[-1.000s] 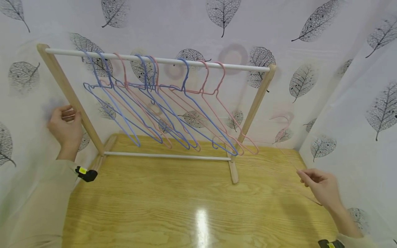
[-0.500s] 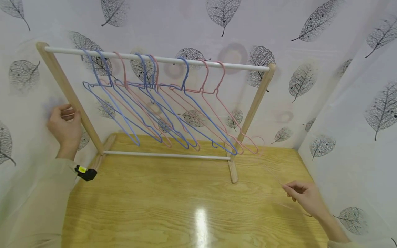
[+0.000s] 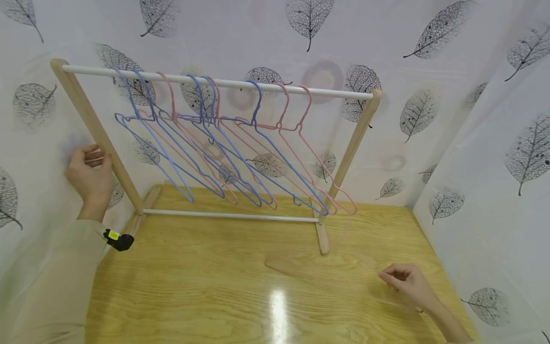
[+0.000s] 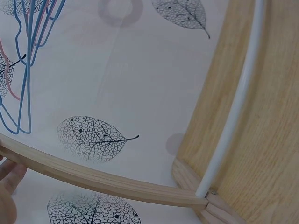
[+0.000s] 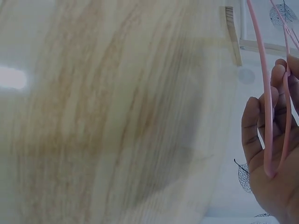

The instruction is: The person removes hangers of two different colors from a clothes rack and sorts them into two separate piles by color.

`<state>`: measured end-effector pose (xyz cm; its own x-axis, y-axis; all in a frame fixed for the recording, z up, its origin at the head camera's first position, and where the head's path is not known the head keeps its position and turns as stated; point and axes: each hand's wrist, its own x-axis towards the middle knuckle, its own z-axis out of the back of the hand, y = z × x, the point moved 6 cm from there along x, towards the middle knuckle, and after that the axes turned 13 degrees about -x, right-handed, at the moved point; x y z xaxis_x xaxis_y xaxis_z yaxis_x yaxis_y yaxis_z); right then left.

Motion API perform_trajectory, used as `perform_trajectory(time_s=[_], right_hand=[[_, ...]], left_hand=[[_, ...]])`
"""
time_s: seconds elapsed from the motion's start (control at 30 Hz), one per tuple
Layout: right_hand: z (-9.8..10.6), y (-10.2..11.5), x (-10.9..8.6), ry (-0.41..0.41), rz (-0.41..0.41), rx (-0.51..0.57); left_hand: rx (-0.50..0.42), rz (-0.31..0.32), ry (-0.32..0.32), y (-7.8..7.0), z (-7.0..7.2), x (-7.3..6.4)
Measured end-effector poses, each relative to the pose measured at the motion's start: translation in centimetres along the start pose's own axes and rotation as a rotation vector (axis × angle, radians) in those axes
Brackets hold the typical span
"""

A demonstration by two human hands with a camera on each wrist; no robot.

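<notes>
A small clothes rack with wooden posts and a white top bar (image 3: 335,92) stands on the table. My left hand (image 3: 89,177) grips its left post (image 3: 93,126) with thumb and curled fingers, partly seen in the left wrist view. At the lower right of the head view, my right hand (image 3: 410,286) pinches a pink hanger (image 5: 264,70). In the head view that hanger is blurred and very faint, lying low over the table; the right wrist view has its wire crossing the palm. Several blue hangers (image 3: 258,102) and pink hangers (image 3: 287,100) hang on the bar.
The wood-grain table (image 3: 206,267) runs under the rack, whose right foot (image 3: 322,239) points toward me. A lower white rail (image 3: 232,216) joins the two posts. White leaf-patterned sheets (image 3: 455,119) enclose the back and sides.
My right hand has moved left and down, and the pink hanger has dropped from beside the rack to low over the table. My left hand has stayed at the post.
</notes>
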<state>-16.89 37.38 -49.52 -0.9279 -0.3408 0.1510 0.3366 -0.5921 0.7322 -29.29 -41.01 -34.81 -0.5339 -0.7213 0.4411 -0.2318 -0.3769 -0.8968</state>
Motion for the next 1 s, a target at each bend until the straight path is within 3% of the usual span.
perform_trajectory(time_s=[0.3, 0.57, 1.0], right_hand=[[-1.1, -1.0, -0.3, 0.052, -0.038, 0.046], [-2.3, -1.8, 0.4, 0.13, -0.053, 0.012], [-3.5, -2.5, 1.2, 0.264, -0.027, 0.022]], left_hand=[[-0.004, 0.01, 0.0, -0.1, 0.0, -0.1], [0.035, 0.025, 0.007, 0.1, -0.2, -0.1], [0.005, 0.008, -0.005, 0.1, -0.1, 0.0]])
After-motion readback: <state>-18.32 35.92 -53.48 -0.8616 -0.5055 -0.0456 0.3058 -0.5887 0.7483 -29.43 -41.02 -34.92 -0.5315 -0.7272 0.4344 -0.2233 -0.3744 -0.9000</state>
